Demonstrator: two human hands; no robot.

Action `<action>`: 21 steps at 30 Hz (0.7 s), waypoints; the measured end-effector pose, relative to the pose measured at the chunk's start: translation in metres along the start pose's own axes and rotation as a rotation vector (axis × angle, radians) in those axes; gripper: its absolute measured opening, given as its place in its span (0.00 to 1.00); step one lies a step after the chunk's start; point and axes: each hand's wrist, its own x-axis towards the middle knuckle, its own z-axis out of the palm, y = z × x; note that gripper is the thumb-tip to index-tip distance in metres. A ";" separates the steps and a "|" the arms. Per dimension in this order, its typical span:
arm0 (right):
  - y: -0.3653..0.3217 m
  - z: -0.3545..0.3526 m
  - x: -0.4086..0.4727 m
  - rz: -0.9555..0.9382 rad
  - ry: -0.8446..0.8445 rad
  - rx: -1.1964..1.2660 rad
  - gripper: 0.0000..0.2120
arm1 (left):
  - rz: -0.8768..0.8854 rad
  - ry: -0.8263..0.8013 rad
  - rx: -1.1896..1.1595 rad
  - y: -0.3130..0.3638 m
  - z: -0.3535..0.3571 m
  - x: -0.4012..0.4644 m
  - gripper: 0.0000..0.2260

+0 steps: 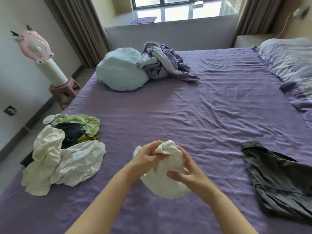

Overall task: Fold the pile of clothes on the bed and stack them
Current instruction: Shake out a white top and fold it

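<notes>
Purple bed (194,115), left hand (146,154) and right hand (189,173) both gripping bunched white garment (165,181).

Two hands (148,155) (189,174), one round cushion (120,70), one fan (38,48), one stool (65,92).

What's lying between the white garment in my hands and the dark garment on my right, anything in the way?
Nothing visible. Both hands, left and right, grip the white garment above the sheet. Only bare, wrinkled sheet lies between it and the dark garment. The clothes pile is on the opposite side.
</notes>
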 end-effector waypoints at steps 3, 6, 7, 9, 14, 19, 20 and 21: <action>-0.050 -0.012 -0.030 -0.048 -0.006 -0.035 0.31 | 0.058 0.003 -0.125 0.054 0.008 -0.028 0.08; -0.097 -0.035 -0.071 -0.091 -0.014 -0.125 0.19 | 0.071 0.056 -0.139 0.099 0.020 -0.053 0.10; -0.112 -0.043 -0.085 -0.114 -0.007 -0.130 0.20 | 0.082 0.058 -0.119 0.113 0.025 -0.061 0.11; -0.143 -0.056 -0.114 -0.186 0.057 -0.140 0.20 | 0.116 0.042 -0.083 0.137 0.039 -0.077 0.15; -0.211 -0.079 -0.167 -0.369 0.295 -0.103 0.05 | 0.243 0.167 -0.044 0.182 0.079 -0.110 0.12; -0.252 -0.084 -0.202 -0.414 0.285 -0.145 0.07 | 0.281 0.287 -0.121 0.208 0.101 -0.138 0.09; -0.257 -0.082 -0.208 -0.429 0.255 -0.152 0.08 | 0.272 0.316 -0.131 0.213 0.103 -0.142 0.09; -0.262 -0.078 -0.212 -0.437 0.228 -0.173 0.10 | 0.267 0.346 -0.139 0.218 0.105 -0.145 0.10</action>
